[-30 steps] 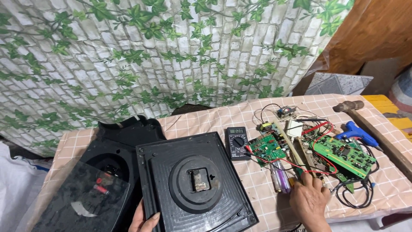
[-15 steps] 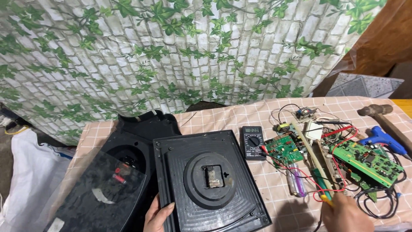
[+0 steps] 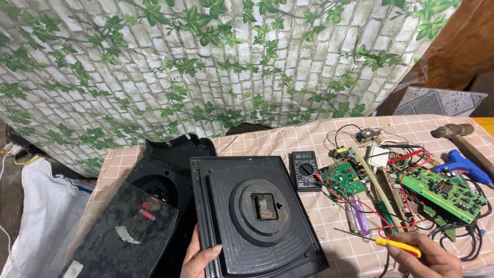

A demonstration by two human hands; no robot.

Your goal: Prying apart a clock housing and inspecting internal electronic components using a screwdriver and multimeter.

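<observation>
Since the earlier frame, the right hand (image 3: pixel 429 257) had lifted a yellow-handled screwdriver (image 3: pixel 378 240) off the desk (image 3: pixel 329 144), fingers (image 3: pixel 411 244) pinching its handle, the thin shaft pointing left over the checked cloth. Left hand (image 3: pixel 198 257) gripped the near-left edge of the square black panel (image 3: pixel 257 216), thumb pressed on top. That panel was ribbed, with a round raised centre. A black meter (image 3: pixel 305 170) lay just beyond.

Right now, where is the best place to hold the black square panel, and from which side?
Probably the black square panel by its near-left rim, from the near side: it lies flat, that edge is free, and the left hand already grips there.
</observation>
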